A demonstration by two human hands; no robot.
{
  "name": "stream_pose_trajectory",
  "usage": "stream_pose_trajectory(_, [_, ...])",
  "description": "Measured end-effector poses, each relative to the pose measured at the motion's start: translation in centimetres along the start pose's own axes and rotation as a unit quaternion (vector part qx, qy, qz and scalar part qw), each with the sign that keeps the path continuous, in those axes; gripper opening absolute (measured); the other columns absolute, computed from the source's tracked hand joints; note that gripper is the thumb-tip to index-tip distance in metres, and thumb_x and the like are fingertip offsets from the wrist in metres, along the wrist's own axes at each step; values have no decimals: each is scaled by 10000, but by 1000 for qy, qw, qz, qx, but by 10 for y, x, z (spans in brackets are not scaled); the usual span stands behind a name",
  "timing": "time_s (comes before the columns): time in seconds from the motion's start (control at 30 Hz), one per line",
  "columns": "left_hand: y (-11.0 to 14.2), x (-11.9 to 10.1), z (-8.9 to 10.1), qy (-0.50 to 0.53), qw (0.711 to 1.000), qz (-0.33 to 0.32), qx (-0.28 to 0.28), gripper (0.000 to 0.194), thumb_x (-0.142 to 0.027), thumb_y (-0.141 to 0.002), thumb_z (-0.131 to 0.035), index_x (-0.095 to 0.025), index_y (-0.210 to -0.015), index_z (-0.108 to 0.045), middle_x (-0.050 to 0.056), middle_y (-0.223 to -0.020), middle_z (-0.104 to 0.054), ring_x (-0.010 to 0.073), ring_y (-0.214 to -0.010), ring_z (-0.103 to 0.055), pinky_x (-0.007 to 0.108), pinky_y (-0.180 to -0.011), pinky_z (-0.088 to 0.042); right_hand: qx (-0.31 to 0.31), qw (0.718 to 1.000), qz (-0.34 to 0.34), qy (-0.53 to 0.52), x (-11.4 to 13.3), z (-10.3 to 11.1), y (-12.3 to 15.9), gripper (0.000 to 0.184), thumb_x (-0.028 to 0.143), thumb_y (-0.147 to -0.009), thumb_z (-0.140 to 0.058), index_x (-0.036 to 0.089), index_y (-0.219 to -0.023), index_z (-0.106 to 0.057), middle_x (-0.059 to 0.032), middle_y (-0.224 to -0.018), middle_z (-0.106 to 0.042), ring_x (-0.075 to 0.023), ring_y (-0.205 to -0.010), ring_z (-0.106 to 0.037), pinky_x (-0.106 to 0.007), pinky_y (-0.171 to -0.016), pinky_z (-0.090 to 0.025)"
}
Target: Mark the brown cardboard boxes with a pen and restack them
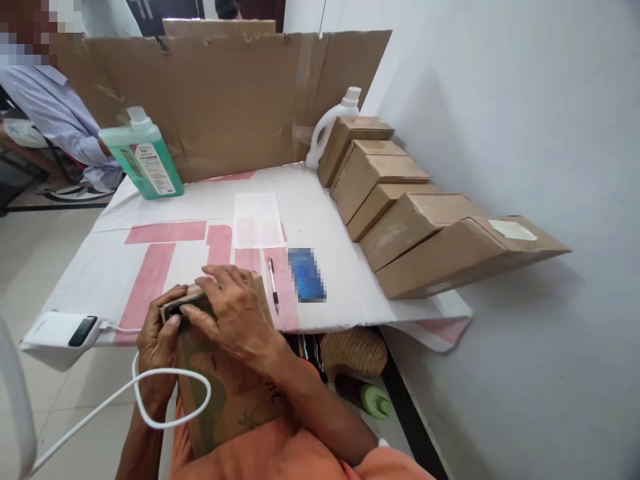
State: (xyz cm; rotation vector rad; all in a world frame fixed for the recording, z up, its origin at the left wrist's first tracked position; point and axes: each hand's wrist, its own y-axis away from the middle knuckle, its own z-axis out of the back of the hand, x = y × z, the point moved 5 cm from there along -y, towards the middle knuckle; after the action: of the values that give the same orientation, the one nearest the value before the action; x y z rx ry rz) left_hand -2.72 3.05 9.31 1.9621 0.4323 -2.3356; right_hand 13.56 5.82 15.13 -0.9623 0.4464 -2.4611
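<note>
A brown paper bag [235, 393] with green print stands against my lap at the table's front edge. My left hand [157, 340] grips its top left corner, fingers curled round it. My right hand [235, 310] lies over the bag's top edge, fingers pressed down and curled across it. The bag's opening is hidden under both hands. A pen [273, 283] lies on the white and pink table cover [320, 200] just right of my right hand, beside a blurred blue card [306, 274].
A row of several brown cardboard boxes [415, 227] runs along the right wall. A green bottle [143, 157] and a white bottle [333, 123] stand before a cardboard screen [225, 93]. A white power bank [63, 330] with cable sits front left. A person sits far left.
</note>
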Motion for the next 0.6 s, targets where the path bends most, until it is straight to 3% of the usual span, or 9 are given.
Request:
stream_pose_trajectory(0.07, [1,0,0,-10,1000,3,-6,401,-484,-980,-698,-245,-1302,-705,60,-1407,-704,269,-1364,-616,335,-1126,-464,-126,990,-14,-67,-22,24,14,371,497,-1098,-582,188,-1256,-714,-125,-1341,-758,-263,-1259,-675,-433,-1035,-533])
stream_pose_trajectory(0.13, [2,3,0,-5,1000,21,-4,438,-507,-957,-726,-261,-1318,-685,53,-1422,-679,268,-1330,-619,324,-1076,-482,-195,972,-99,-88,-58,43,29,320,484,-1105,-558,212,-1153,-720,-96,-1146,-796,-242,-1073,-730,-390,-908,-561])
stream_pose_trajectory(0.17, [2,4,-1,3,999,32,2,463,-517,-945,-738,-269,-1330,-671,52,-1431,-665,271,-1314,-621,325,-1051,-493,-185,966,-163,-75,-79,45,36,298,467,-1103,-557,217,-1084,-719,-78,-1021,-797,-235,-954,-739,-374,-842,-555])
stream_pose_trajectory(0.23, [2,4,-4,10,999,41,16,496,-527,-920,-760,-280,-1336,-653,51,-1439,-649,277,-1291,-622,330,-1017,-509,-79,952,-294,-18,-118,35,49,234,418,-1072,-615,215,-1010,-713,-61,-870,-782,-239,-835,-738,-354,-779,-522])
stream_pose_trajectory(0.33, [2,-3,-11,-8,999,22,26,479,-518,-910,-763,-284,-1313,-653,49,-1433,-644,280,-1305,-614,347,-1054,-503,78,905,-416,38,-157,2,66,126,325,-976,-736,201,-989,-716,-121,-931,-810,-294,-951,-767,-355,-803,-502])
stream_pose_trajectory(0.4, [2,-9,-15,-23,999,5,33,486,-510,-900,-766,-281,-1311,-645,54,-1422,-645,285,-1305,-618,366,-1082,-498,90,894,-438,28,-168,-17,71,78,255,-930,-748,192,-925,-702,-161,-979,-814,-311,-1000,-770,-351,-804,-501])
stream_pose_trajectory(0.47, [2,-15,-19,-31,998,-13,44,506,-495,-883,-770,-274,-1316,-628,64,-1416,-641,292,-1295,-627,381,-1084,-504,71,898,-434,0,-174,-26,71,109,214,-909,-718,199,-819,-660,-152,-900,-802,-296,-946,-772,-335,-774,-504])
stream_pose_trajectory(0.53, [3,-17,-21,-34,997,-26,60,516,-466,-875,-764,-269,-1326,-608,74,-1431,-625,300,-1304,-627,392,-1088,-508,48,904,-422,-38,-178,-23,71,205,259,-926,-683,217,-744,-599,-105,-776,-764,-257,-826,-755,-311,-713,-507])
stream_pose_trajectory(0.6, [3,-18,-23,-38,996,-31,78,548,-424,-866,-759,-269,-1359,-577,83,-1482,-588,310,-1352,-603,409,-1130,-489,10,908,-412,-79,-178,-5,71,264,393,-985,-607,234,-781,-557,-45,-702,-713,-210,-683,-709,-284,-617,-502])
